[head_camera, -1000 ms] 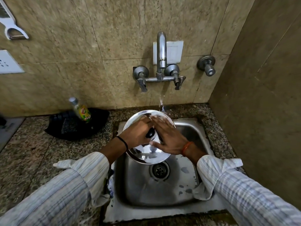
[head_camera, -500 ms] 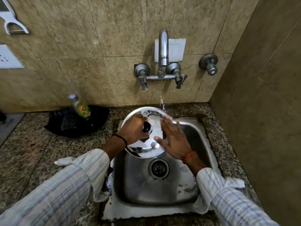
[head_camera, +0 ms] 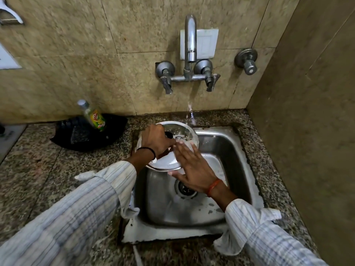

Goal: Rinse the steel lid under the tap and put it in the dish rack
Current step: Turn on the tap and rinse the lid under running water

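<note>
So the steel lid (head_camera: 173, 139) is sliding toward the back-left corner of the sink (head_camera: 226, 143) compared with a second ago, when it was sitting more over the middle of the basin. Now it's tilting up over that corner with its far rim just catching the thin stream running from the tap (head_camera: 190, 45). The left hand (head_camera: 156, 140) is gripping the lid around its black knob, fingers curled tight. The right hand (head_camera: 194, 166) is flattening out, fingers spread and loose, holding nothing; a second ago it was lying across the lid's face near the knob, and now only the fingertips are brushing the near edge. I'm reading that as the rubbing part winding down while the rinse is still going, so the lid isn't ready for the rack yet, and no dish rack is showing anywhere in view.

Counting stuff: one lid, one sink with one drain (head_camera: 185, 188), one spout with two lever handles under it, one separate wall valve (head_camera: 246, 61) off to the right, one soap bottle (head_camera: 94, 116) leaning in one black tray (head_camera: 76, 137), two hands.
</note>
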